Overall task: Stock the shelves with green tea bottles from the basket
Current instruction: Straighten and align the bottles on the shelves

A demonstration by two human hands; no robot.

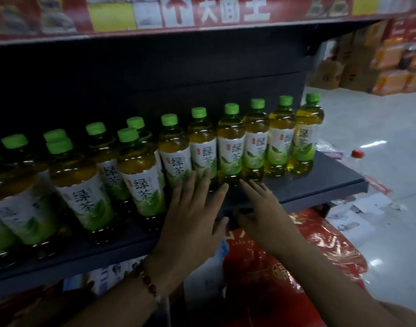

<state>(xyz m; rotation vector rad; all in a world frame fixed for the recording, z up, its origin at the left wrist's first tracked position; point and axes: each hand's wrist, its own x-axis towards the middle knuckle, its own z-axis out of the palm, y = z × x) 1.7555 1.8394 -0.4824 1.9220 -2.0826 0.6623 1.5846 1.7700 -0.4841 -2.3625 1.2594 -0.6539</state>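
Several green tea bottles (230, 147) with green caps and white-green labels stand in a row along the dark shelf (332, 178), with a second row in front at the left (141, 178). My left hand (193, 218) is flat with straight fingers, its fingertips touching the lower parts of the middle bottles. Just to its right, my right hand (263, 208) reaches over the shelf edge with fingers straight, fingertips close to the bottle bases. Neither hand holds anything. No basket is in view.
A red banner shelf (178, 13) runs overhead. Red packaged goods (285, 267) lie below the shelf. A red-capped bottle (356, 156) stands beyond the shelf's right end. Papers litter the pale floor (367, 208). Stacked orange boxes (391, 74) sit far right.
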